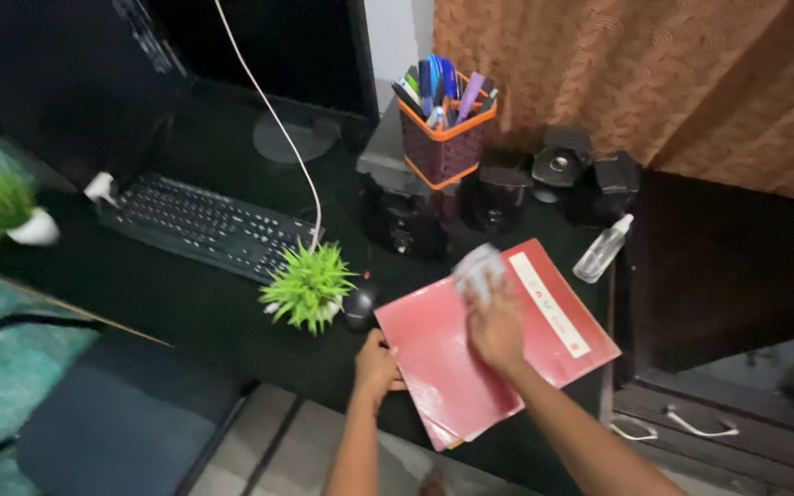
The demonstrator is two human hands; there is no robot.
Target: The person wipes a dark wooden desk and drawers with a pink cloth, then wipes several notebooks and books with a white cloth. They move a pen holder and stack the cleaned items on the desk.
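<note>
A red folder (443,367) lies flat near the front edge of a black desk (186,298). My left hand (377,367) grips the folder's left edge. On top of the folder, my right hand (496,326) presses a crumpled pale cloth (476,268) against the upper part of the cover. A pale strip label runs along the folder's right side.
A small green potted plant (310,287) and a black mouse (360,301) sit left of the folder. Behind are a black keyboard (204,225), an orange pen holder (443,138), black speakers (493,197) and a clear spray bottle (602,248). A chair seat (112,422) stands at lower left.
</note>
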